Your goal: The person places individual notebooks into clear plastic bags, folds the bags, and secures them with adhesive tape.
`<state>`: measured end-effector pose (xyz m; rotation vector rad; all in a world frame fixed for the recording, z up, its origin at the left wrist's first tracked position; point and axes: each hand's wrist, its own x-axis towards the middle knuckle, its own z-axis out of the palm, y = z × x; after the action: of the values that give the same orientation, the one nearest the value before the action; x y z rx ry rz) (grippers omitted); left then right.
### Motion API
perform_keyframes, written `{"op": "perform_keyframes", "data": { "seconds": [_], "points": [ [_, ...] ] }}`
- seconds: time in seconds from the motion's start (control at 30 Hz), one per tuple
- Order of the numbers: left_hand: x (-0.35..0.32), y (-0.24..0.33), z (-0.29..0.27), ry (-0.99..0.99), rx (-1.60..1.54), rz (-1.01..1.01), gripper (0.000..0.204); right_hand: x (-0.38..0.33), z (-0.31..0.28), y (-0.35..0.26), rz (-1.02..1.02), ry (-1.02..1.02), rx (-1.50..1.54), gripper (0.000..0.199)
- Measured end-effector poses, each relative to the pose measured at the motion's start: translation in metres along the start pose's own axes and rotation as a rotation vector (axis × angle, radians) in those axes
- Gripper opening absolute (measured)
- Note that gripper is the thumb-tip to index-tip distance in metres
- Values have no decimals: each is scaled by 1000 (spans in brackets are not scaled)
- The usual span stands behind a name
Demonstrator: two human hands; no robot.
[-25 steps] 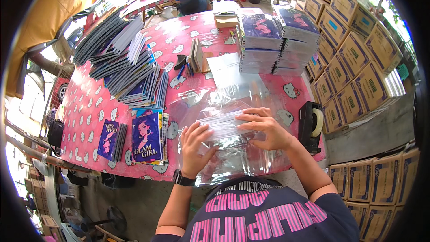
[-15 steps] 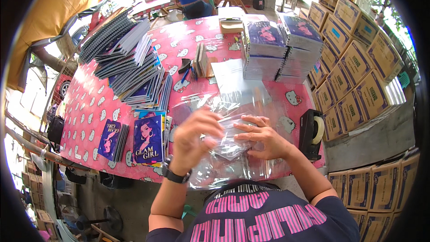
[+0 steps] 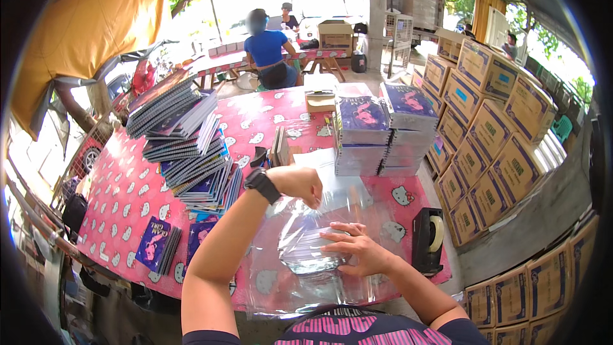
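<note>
My right fingers (image 3: pixel 337 239) lay spread upon the white bundle (image 3: pixel 300 250), within clear film (image 3: pixel 290 291) on the worktop (image 3: pixel 121 217). My left hand (image 3: pixel 299 182) was curled beyond it, contents indeterminable. I judged the step as steadying; the next move called for maintained right-side pressure.

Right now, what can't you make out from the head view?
Head view:
- Left hand: fingers mostly hidden by the hand itself; can't tell if it holds anything.
- Bundle: partly hidden by film glare and right hand.
- Notebook: partly behind left forearm.
- Lowest boxes: cut off by bottom edge.
</note>
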<state>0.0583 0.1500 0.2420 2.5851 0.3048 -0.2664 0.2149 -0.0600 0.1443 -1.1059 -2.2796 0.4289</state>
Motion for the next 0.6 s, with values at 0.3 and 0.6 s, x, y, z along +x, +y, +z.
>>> {"op": "perform_keyframes", "data": {
  "seconds": [0.3,0.6],
  "points": [
    [-15,-7,-8,430,-148,-75,14,-4,-2,2,-1,10,20,61],
    [-72,107,49,86,291,-2,73,2,-2,-9,53,-150,-196,65]
  ]
}}
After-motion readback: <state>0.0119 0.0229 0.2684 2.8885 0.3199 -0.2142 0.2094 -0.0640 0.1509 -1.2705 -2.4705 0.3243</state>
